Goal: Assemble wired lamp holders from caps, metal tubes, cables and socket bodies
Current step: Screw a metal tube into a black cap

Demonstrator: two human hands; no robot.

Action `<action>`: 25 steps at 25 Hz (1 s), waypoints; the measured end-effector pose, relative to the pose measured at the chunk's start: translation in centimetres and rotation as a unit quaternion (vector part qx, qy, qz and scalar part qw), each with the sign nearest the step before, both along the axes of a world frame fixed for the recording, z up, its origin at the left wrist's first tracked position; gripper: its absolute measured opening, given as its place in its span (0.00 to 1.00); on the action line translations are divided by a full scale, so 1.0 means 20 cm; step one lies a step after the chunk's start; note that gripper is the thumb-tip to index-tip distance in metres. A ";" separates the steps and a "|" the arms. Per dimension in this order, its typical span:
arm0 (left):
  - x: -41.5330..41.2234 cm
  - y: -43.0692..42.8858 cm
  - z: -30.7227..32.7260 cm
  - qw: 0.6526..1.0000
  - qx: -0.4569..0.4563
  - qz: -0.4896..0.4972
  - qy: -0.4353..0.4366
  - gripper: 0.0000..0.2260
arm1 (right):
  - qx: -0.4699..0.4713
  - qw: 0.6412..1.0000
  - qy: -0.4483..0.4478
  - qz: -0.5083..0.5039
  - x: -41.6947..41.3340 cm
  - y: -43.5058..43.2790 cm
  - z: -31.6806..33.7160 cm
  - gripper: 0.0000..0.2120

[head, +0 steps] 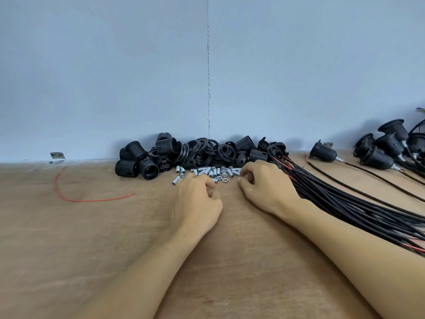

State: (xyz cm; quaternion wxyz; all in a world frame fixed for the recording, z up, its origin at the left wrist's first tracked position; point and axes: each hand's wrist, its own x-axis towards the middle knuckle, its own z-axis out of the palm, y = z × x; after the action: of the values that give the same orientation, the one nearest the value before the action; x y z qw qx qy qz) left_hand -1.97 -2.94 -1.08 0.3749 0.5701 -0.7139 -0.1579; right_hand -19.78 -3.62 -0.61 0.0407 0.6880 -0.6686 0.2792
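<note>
- Lying apart on the grainy wooden tabletop [69,238], the left hand [197,199] and right hand [264,185] are shown with fingers curled; whether anything is gripped cannot be told.
- Short shiny metal tubes [211,172] are scattered at the fingertips.
- Ribbed black socket bodies [161,157] are piled behind; smooth black cables [345,203] are bundled to the right.

No lettering, label, brand or number can be read on the black socket parts [195,153], the metal tubes [213,172], the cables [345,203] or the wall [115,65]. Any moulded marks on the plastic are too small to tell.
</note>
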 end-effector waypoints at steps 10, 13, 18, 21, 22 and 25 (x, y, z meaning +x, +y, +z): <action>0.02 -0.03 -0.01 1.000 0.008 0.015 0.006 0.13 | 0.016 0.995 -0.026 0.094 0.05 -0.01 -0.01 0.15; 0.01 -0.02 -0.02 0.999 -0.008 -0.027 -0.032 0.17 | 0.038 0.996 0.026 0.073 0.04 0.00 -0.02 0.13; 0.00 -0.01 -0.05 0.982 -0.045 -0.107 -0.150 0.18 | -0.021 0.998 -0.021 0.049 0.02 0.03 -0.02 0.15; -0.01 -0.02 -0.05 0.982 -0.065 -0.116 -0.134 0.13 | 0.013 0.999 0.020 0.046 0.03 0.03 -0.03 0.15; -0.01 -0.02 -0.05 0.985 -0.069 -0.112 -0.113 0.10 | 0.004 0.999 0.018 0.044 0.03 0.04 -0.03 0.14; 0.00 -0.01 -0.04 0.990 -0.067 -0.097 -0.072 0.02 | -0.011 0.998 0.021 0.055 0.04 0.06 -0.02 0.15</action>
State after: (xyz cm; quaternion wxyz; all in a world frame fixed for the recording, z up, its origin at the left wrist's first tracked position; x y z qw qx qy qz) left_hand -2.02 -3.24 -1.91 0.3427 0.4819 -0.7997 -0.1040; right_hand -18.94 -2.50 -1.01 0.0470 0.7290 -0.6254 0.2742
